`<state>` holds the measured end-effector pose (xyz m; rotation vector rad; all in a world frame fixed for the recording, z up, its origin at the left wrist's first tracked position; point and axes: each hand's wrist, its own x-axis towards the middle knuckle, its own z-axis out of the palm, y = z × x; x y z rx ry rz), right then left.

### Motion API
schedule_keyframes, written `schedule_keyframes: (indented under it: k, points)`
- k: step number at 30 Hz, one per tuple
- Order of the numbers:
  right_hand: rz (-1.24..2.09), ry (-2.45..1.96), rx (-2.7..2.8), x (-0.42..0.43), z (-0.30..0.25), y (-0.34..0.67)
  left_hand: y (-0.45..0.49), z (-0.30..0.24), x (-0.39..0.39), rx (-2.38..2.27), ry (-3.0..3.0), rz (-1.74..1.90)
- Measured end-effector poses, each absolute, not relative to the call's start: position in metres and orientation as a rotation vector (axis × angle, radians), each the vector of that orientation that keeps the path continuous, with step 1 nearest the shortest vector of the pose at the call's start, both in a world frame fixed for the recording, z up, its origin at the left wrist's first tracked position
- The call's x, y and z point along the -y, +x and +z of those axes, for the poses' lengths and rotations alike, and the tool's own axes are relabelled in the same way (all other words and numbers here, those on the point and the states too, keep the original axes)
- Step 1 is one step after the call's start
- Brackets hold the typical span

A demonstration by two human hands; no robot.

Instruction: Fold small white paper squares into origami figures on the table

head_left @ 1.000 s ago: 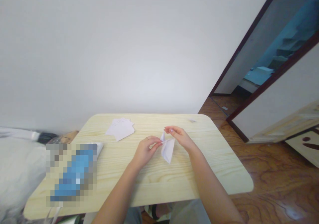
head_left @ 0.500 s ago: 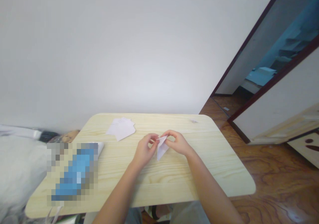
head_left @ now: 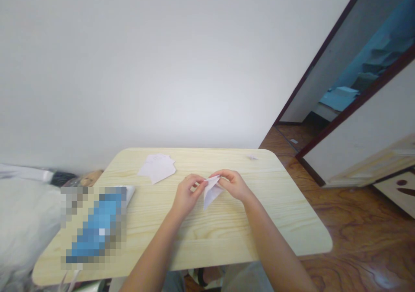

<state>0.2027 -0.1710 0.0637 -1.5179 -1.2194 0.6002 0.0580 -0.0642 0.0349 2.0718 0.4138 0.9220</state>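
Between my hands, above the middle of the table, is a small folded piece of white paper (head_left: 212,192) with a point hanging down toward me. My left hand (head_left: 189,194) pinches its left upper edge between thumb and fingers. On the other side, my right hand (head_left: 234,184) grips the upper right part, its fingertips partly behind the fold. Several white paper sheets (head_left: 158,168) lie overlapped at the back left of the table. A tiny white folded paper piece (head_left: 252,157) rests near the back right corner.
The light wooden table (head_left: 285,223) has rounded corners and stands against a white wall (head_left: 194,67). A blurred-out blue item (head_left: 99,225) lies on its left side. White bedding (head_left: 29,223) is at the left; a doorway and wooden floor (head_left: 363,231) are at the right.
My hands have drawn slightly apart, and the folded paper's top has opened a little wider between them. Other things stay in place.
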Motion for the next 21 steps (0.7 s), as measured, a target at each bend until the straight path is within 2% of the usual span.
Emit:
schedule_keyframes:
  k: [4,21]
  points:
    - [0.604,-1.522,1.258,0.173,0.068,0.202,0.057,0.035,0.064,-0.391,2.121,0.920]
    - [0.105,-1.684,1.513,0.177,0.075,0.191,0.057,0.035,0.065,-0.310,2.215,1.054]
